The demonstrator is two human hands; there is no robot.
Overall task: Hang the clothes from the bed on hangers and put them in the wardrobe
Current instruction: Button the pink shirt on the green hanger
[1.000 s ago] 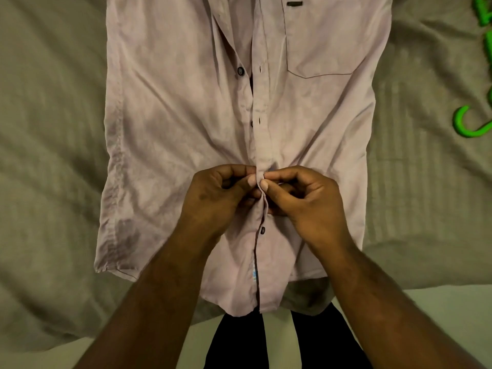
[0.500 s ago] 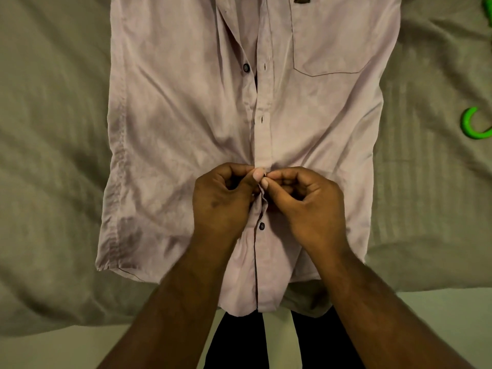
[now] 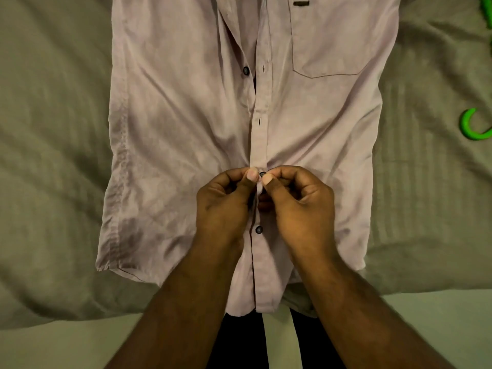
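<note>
Straight ahead on the bed (image 3: 53,155), shirt (image 3: 186,115) laid flat, hem nearest, front strip running directly away; midway along it, equally near, left hand (image 3: 223,206) and right hand (image 3: 300,206) pinching the strip beside one dark button (image 3: 262,174).

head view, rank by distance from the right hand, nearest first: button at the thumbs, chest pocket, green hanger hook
1. Button at the thumbs: at the right hand's thumb tip, mid shirt.
2. Chest pocket: higher up the shirt, above the hand.
3. Green hanger hook: off the shirt, on the bedding at the right edge.
</note>
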